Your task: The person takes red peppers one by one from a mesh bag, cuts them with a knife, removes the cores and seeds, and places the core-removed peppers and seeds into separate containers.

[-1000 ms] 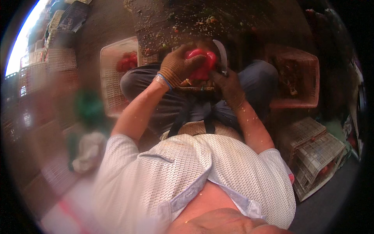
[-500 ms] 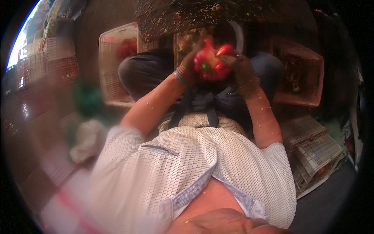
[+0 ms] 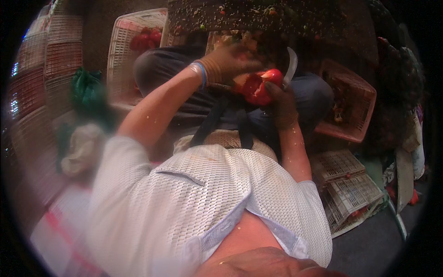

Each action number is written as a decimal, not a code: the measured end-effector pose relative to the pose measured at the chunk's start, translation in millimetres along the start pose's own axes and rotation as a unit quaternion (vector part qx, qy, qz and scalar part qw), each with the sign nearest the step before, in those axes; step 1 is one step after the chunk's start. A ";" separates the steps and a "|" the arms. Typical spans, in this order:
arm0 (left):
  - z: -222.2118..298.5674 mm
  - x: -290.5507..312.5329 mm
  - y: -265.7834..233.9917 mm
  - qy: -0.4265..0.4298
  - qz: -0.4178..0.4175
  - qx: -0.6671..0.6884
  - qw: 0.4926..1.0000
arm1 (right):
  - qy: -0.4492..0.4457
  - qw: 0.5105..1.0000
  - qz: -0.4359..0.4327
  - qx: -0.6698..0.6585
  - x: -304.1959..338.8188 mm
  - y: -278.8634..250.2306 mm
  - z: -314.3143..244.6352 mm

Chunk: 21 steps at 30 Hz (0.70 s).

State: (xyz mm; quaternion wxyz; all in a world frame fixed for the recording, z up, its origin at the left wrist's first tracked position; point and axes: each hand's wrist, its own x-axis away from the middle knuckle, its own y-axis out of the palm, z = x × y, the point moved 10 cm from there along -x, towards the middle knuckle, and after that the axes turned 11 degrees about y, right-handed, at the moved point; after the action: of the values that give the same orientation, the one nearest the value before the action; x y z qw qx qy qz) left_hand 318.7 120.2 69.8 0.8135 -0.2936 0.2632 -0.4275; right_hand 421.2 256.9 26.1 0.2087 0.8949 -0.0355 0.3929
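Observation:
A red bell pepper (image 3: 255, 90), cut open so that its hollow inside shows, rests in my gloved right hand (image 3: 283, 105). A knife with a pale curved blade (image 3: 291, 67) sticks up beside the same hand; its handle is hidden. My gloved left hand (image 3: 227, 63), with a blue band at the wrist, is up and left of the pepper, apart from it. It hangs over a crate of pale and reddish scraps (image 3: 233, 40). Motion smears its fingers, and a reddish patch shows near their tips.
A white crate (image 3: 112, 64) with red peppers (image 3: 146, 39) stands left of my knee. At right are a reddish crate (image 3: 364, 121) holding dark scraps and a pale slatted crate (image 3: 353, 194). Ahead lies a dark surface strewn with seeds (image 3: 258, 16). Stacked crates (image 3: 62, 46) line the far left.
My left hand has left the pepper and moved up and left over the scraps. The pepper, with its green stem end facing up earlier, now shows a hollow opening in my right hand.

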 end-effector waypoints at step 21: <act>-28.9 174.5 -135.0 -0.252 0.270 0.503 0.781 | -0.143 0.955 -0.216 -0.147 -11.7 -7.6 -74.6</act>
State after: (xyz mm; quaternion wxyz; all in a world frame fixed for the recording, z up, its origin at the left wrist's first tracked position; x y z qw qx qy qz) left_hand 312.6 -97.8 113.9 0.9652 0.1430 -0.1350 -0.1724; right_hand 363.5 292.5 60.2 0.4110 0.8873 0.0717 0.1966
